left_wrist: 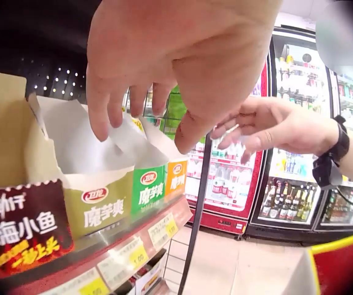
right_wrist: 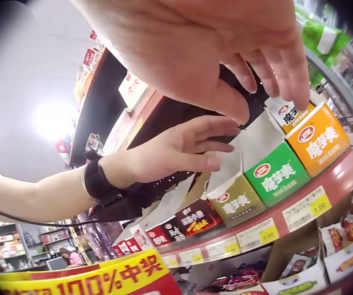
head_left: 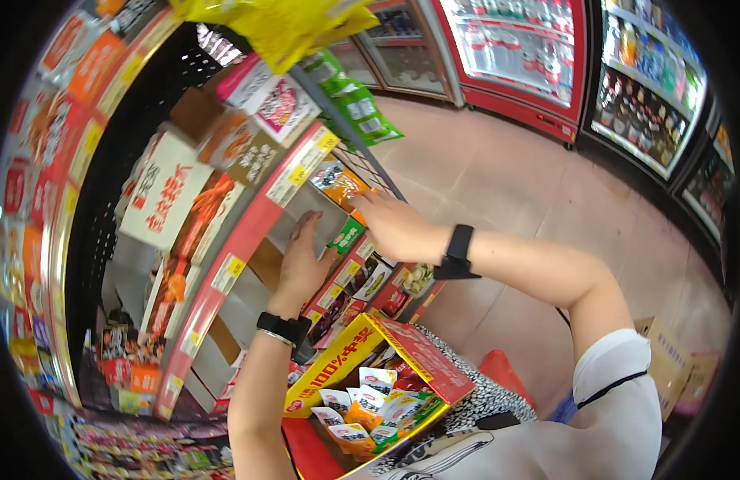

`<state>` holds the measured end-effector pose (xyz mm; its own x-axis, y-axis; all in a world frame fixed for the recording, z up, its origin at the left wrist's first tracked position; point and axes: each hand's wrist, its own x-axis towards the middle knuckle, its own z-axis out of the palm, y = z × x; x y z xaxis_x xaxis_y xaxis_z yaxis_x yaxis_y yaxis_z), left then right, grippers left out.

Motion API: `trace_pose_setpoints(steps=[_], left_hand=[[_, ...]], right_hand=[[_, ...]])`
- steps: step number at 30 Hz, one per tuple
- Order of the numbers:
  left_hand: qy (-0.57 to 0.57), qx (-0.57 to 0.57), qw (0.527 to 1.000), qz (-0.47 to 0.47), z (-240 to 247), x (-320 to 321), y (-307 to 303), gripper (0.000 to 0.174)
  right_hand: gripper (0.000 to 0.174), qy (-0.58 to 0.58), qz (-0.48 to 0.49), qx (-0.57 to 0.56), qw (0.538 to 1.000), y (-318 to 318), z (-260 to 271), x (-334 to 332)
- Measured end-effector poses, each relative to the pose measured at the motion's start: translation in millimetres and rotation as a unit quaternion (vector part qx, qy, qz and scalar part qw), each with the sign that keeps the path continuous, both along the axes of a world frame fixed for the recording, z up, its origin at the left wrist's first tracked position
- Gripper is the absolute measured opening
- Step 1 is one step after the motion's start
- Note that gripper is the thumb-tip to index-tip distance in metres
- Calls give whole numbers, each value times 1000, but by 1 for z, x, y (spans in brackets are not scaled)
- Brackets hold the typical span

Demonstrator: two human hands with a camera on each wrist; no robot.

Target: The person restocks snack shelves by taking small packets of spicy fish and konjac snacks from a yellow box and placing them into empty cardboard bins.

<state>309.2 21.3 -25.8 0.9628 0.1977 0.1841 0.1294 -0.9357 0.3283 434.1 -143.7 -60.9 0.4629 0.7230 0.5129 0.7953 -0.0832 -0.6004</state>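
My left hand (head_left: 303,266) is over a row of snack boxes on the shelf, its fingers spread and holding nothing. Beneath it are an olive box (left_wrist: 99,200) and a green box (left_wrist: 150,192), both with open tops. The right hand (head_left: 402,228) reaches in at the end of the row, fingertips right at the orange box (right_wrist: 317,141). A packet (right_wrist: 285,112) stands in that orange box, just by those fingers. Below my arms sits a yellow and red carton (head_left: 326,376) holding several small white, orange and green snack packets (head_left: 371,404).
A dark red box (left_wrist: 26,227) adjoins the olive one. The shelf edge (head_left: 226,276) carries price tags, with more snack boxes above and below. A wire rack (head_left: 378,172) flanks the shelf end. Drink fridges (head_left: 518,56) line the far side of the tiled floor (head_left: 498,192).
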Motion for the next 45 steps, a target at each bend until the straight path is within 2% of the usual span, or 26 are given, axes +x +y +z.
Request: trace_pose_setpoints(steps=[2,3,5,8,10,13,14,16,18,20,23,26,29,31,34,36,37,38,40,41,43,44,45], left_hand=[[-48,68,997,-6,-10,14,1,63],[-39,66,997,-14,-12,20,0,63],[-42,168,985,-25,-14,28,1,61],[20,156,987,-27,-21,38,11,59],[27,164,986,-35,-25,41,15,57],[32,172,984,-43,-26,42,16,55],[29,173,984,-42,-24,41,14,54],[32,161,985,-47,-18,41,10,54],[38,146,987,-60,-15,42,8,50],[42,164,985,-43,-18,39,11,49],[50,144,988,-14,-17,37,10,52],[54,159,986,2,-16,37,9,50],[17,123,991,-46,-23,41,31,47],[-67,-14,993,99,-21,44,44,46],[-130,-61,980,140,-9,49,49,40],[-138,-58,975,167,-11,61,55,40],[-146,-56,968,195,-12,68,59,40],[-148,-58,968,196,-13,75,63,40],[-141,57,980,127,-9,88,66,39],[-145,55,979,131,-7,95,66,39],[-24,100,972,213,3,107,58,44],[-34,97,970,222,1,109,62,44],[-54,64,978,189,-8,111,70,46]], right_hand=[[45,-29,5,2,1000,15,0,9],[42,-56,-3,22,998,23,-2,13],[39,-77,-13,39,996,39,-3,18],[35,-110,-28,52,992,64,-3,27],[37,-174,-55,82,980,81,-5,34],[40,-185,-80,35,979,111,-10,44],[37,-218,-121,107,962,123,-14,47],[36,-257,-132,105,952,140,-14,54],[33,-217,-128,76,965,148,-12,57],[32,-214,-93,-24,972,152,-7,64],[29,-215,-122,-16,969,161,-12,69],[26,-237,-127,28,963,149,-7,65],[24,-334,-170,49,926,129,-1,57],[23,-353,-180,58,916,117,1,50],[20,-370,-201,79,904,93,5,34],[15,-354,-155,53,921,78,5,27],[10,-310,-124,-9,943,71,6,23],[10,-312,-122,-10,942,64,6,21],[11,-289,-98,-7,952,52,3,21],[11,-293,-94,-8,951,48,4,22],[11,-267,-60,-34,961,45,6,26],[11,-277,-52,-33,959,45,6,29],[11,-266,-48,-19,963,48,2,31]])
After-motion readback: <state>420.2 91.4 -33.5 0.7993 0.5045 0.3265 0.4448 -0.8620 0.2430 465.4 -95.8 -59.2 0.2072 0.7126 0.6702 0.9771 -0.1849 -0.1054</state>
